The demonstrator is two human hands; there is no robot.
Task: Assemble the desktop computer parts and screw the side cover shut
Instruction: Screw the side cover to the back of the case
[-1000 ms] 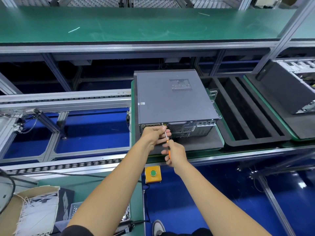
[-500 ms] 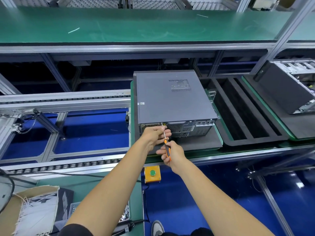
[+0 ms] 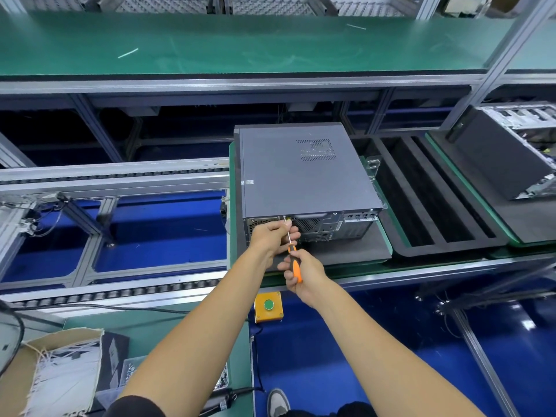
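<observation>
The desktop computer case (image 3: 307, 173) is lying on its side on a dark foam pad (image 3: 346, 249), with the grey side cover (image 3: 301, 182) facing up and its rear panel of ports and vents facing the person. The pad is sitting on a green-edged pallet at the near edge of the conveyor line. Just in front of the case's rear panel, the right hand (image 3: 304, 273) is gripping the orange-and-black handle of a screwdriver (image 3: 293, 254), its fingers clenched around the grip. The thin metal shaft is slanting up and away from that hand, and its tip is meeting the upper edge of the rear panel, right where the side cover ends. The left hand (image 3: 275, 236) is resting against the rear panel beside the shaft, its fingers curled and pinching the shaft close to the tip. To the right of the case, a black foam tray (image 3: 433, 200) with long slots is lying on the line, and beyond it a second computer chassis (image 3: 508, 152) is standing tilted. Below the case, a yellow box with a green button (image 3: 267, 307) is hanging from the frame. Further toward the person and to the left of the case, a cardboard box of white strips (image 3: 60, 371) is sitting on a green worktop (image 3: 156, 326).
</observation>
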